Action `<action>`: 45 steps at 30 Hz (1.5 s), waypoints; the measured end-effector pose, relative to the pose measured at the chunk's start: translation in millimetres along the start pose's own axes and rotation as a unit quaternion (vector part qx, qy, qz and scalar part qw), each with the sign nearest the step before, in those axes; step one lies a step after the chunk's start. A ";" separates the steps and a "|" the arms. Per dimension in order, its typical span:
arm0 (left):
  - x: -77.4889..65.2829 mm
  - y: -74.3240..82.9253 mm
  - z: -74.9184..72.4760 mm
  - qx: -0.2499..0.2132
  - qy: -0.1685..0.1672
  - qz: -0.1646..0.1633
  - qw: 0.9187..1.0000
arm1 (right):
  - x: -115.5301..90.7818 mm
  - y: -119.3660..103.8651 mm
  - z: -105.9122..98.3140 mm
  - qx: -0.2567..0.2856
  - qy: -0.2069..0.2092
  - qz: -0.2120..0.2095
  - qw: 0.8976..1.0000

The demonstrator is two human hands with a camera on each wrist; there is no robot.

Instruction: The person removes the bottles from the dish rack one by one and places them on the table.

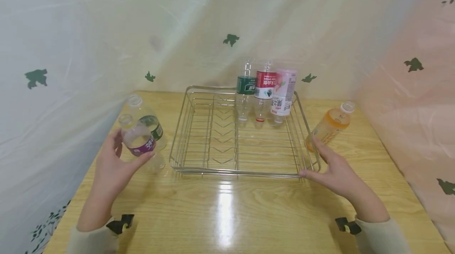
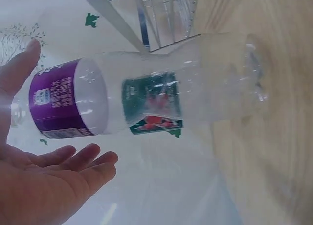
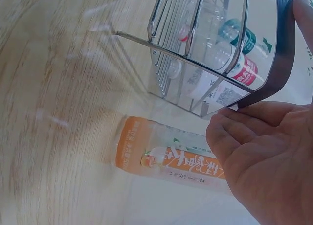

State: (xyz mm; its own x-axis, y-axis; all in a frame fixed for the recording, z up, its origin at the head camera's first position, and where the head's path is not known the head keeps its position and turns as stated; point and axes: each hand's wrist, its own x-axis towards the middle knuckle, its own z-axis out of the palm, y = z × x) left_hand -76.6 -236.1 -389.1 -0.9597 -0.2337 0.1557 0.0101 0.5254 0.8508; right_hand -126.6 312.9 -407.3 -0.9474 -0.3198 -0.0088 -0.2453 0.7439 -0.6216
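At the left, a clear plastic bottle with a purple label (image 1: 142, 146) stands between the thumb and fingers of my left hand (image 1: 115, 167). In the left wrist view its fingers (image 2: 93, 161) are spread, with a gap beside the label. Right behind it is a clear bottle with a green label (image 1: 156, 127), partly covered. My right hand (image 1: 335, 171) holds the near right corner of a wire dish rack (image 1: 245, 172), thumb at the front rim, fingers outside the right side. Just beyond those fingers is an orange-labelled bottle (image 1: 328, 125).
Lined up at the rack's far right are a green-labelled bottle (image 1: 246, 85), a red-labelled bottle (image 1: 265, 84) and a pink-labelled bottle (image 1: 283, 92). The wooden table (image 1: 227, 214) ends at a patterned cloth backdrop (image 1: 192, 36) behind and at both sides.
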 end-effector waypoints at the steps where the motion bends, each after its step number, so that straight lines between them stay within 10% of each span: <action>1: 0.4 2.3 -0.9 0.001 0.001 -0.001 1.000 | -0.3 0.2 0.1 0.001 0.000 0.000 1.000; 30: 21.5 69.6 -28.7 0.032 0.043 0.051 0.997 | 1.3 2.9 2.7 0.001 0.012 -0.009 1.000; 45: 27.2 108.0 -18.1 0.051 0.024 0.112 0.992 | 0.4 3.3 3.2 -0.003 0.016 -0.005 1.000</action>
State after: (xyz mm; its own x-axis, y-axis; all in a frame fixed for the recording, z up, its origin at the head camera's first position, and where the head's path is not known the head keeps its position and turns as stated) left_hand -96.5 -200.6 -283.9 -0.9222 -0.1394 0.3608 0.1904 0.6482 0.7373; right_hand -127.2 313.3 -411.9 -0.9507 -0.3093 0.0223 -0.2565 0.7438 -0.6173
